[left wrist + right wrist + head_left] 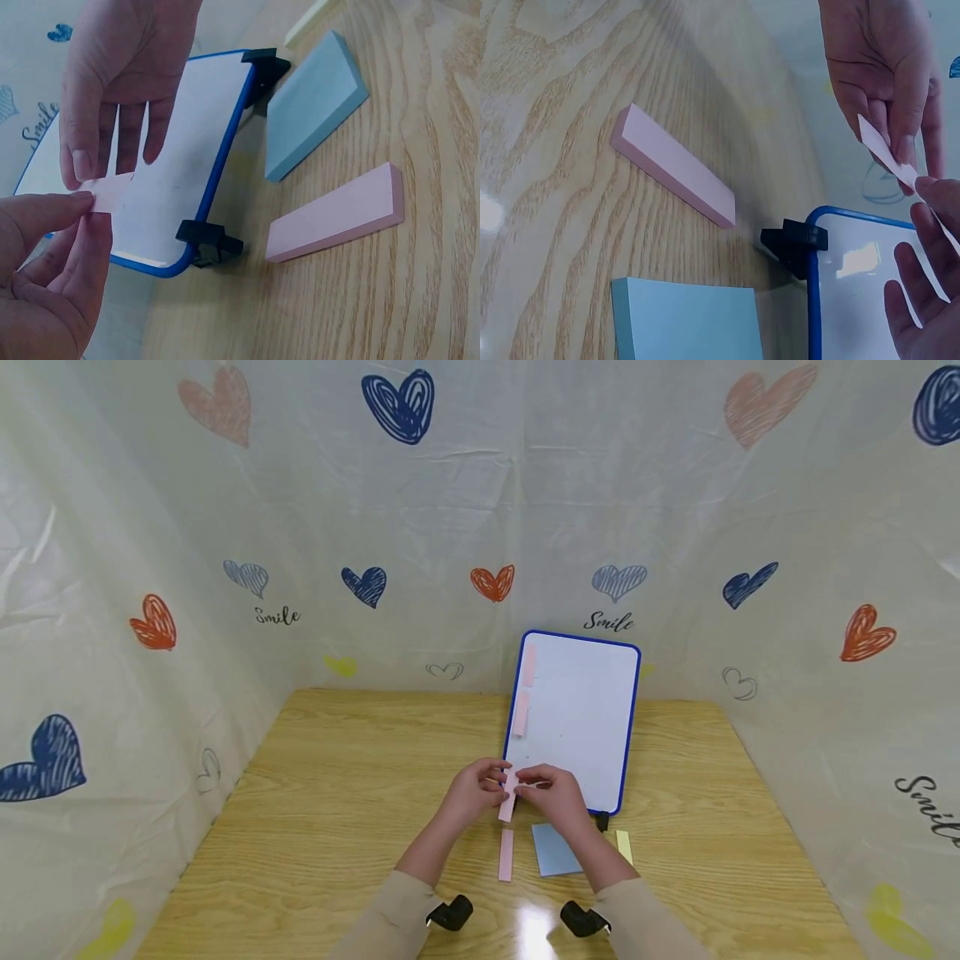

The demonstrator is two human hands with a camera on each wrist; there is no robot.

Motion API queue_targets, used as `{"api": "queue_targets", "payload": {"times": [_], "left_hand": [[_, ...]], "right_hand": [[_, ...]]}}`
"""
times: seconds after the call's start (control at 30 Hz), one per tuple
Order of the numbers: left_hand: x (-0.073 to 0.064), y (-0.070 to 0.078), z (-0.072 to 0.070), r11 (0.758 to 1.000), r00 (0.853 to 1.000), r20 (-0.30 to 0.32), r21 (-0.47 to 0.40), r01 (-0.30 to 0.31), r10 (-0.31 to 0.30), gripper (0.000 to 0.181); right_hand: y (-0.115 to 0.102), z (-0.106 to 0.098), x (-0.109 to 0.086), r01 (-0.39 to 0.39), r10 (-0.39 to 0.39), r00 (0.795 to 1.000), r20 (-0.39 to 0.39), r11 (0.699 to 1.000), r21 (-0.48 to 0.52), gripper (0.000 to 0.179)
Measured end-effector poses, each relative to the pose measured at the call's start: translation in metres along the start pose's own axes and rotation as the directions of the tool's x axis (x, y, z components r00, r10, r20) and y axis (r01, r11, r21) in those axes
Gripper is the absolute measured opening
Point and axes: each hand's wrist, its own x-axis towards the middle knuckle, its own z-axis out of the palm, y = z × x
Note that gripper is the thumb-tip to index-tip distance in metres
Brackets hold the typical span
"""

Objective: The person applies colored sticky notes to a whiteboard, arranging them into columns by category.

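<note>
A single pink sticky note strip [507,807] is held up before the lower left of the whiteboard [577,727]. My left hand [472,793] pinches it between thumb and fingers from the left. From the right, my right hand [557,795] has its thumb and index finger on the strip's upper part, other fingers spread loosely; in the right wrist view the strip [885,154] slants between both hands. Two more pink strips [521,715] are stuck one above the other along the board's left side. A pink sticky note pad [337,214] lies on the table below my hands.
Beside the pink pad lies a light blue square sticky note pad [315,105]. A yellow strip pad [624,847] is to its right, past my right forearm. Black feet [206,241] prop the blue-framed board on the wooden table [360,777]. A heart-printed curtain [450,510] hangs behind.
</note>
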Motion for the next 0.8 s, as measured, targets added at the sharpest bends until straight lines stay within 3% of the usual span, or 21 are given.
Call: {"api": "queue_targets", "payload": {"times": [0.23,0.43,0.63,0.8], "left_hand": [[0.006,0.003,0.000,0.999,1.000,-0.017,0.036,0.008,-0.007,0.041],[0.011,0.002,0.000,1.000,1.000,-0.027,0.019,0.002,-0.002,0.040],[0.015,-0.004,0.003,0.999,0.999,-0.040,-0.003,0.034,-0.034,0.037],[0.017,-0.006,0.007,0.999,0.997,-0.056,-0.018,0.044,-0.044,0.037]], "right_hand": [[-0.005,0.001,0.011,-0.030,0.030,1.000,-0.005,0.999,0.018,0.015],[-0.005,0.003,0.018,-0.040,0.041,0.998,-0.055,0.999,0.024,0.017],[-0.001,0.005,0.022,-0.072,0.074,0.993,-0.094,0.997,0.028,0.018],[0.004,0.007,0.025,-0.055,0.061,0.991,-0.117,0.997,0.053,0.017]]}}
